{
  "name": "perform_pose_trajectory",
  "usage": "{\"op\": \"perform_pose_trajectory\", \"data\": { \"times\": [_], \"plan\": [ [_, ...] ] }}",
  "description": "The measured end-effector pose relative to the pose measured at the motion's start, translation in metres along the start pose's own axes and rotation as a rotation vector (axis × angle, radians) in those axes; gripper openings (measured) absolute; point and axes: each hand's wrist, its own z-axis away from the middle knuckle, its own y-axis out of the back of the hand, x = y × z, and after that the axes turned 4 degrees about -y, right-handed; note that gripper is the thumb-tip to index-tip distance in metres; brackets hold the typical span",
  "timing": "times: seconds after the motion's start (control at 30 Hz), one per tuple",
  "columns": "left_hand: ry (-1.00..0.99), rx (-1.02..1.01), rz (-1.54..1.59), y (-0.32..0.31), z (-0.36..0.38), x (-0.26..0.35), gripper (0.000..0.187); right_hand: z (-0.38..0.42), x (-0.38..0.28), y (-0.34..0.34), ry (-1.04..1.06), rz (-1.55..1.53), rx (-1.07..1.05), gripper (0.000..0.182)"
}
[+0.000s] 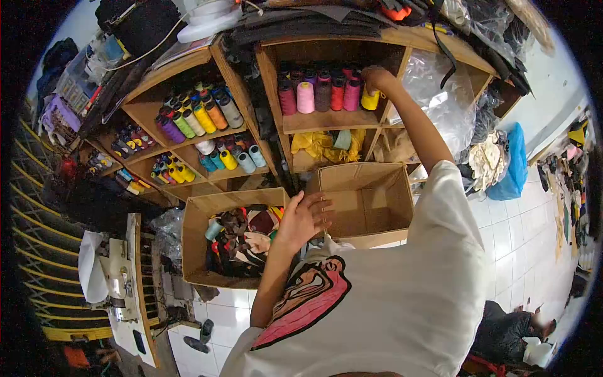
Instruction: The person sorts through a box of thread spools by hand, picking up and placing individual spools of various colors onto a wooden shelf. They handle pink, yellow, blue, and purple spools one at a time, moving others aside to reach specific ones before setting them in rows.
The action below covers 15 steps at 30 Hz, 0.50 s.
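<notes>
My right hand (pixel 378 80) is closed over the top of a yellow thread spool (pixel 370 101), at the right end of a row in an upper shelf compartment. Next to it in that row stand a magenta spool (pixel 352 97), a red spool (pixel 336 97), a light pink spool (pixel 305 99) and others. My left hand (pixel 301 220) is held out with its fingers apart and nothing in them. It hovers between two cardboard boxes, near the left edge of the right-hand box (pixel 364 207), whose inside shows bare cardboard.
The left cardboard box (pixel 233 196) holds fabric scraps and a pale spool. Wooden shelves (pixel 210 135) to the left carry many coloured spools. Yellow cloth (pixel 314 146) lies below the spool row. A sewing machine table (pixel 134 283) stands lower left; another person (pixel 505 333) is lower right.
</notes>
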Motion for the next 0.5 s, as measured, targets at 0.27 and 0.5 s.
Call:
{"op": "perform_pose_trajectory", "data": {
  "times": [0.27, 0.5],
  "plan": [
    [-0.009, 0.053, -0.053, 0.011, 0.000, -0.008, 0.053, -0.032, 0.009, -0.035, -0.084, -0.062, -0.092, 0.062],
    [0.007, 0.051, -0.038, 0.015, 0.000, -0.008, 0.049, -0.019, -0.007, -0.023, -0.034, -0.048, 0.004, 0.033]
  ]
}}
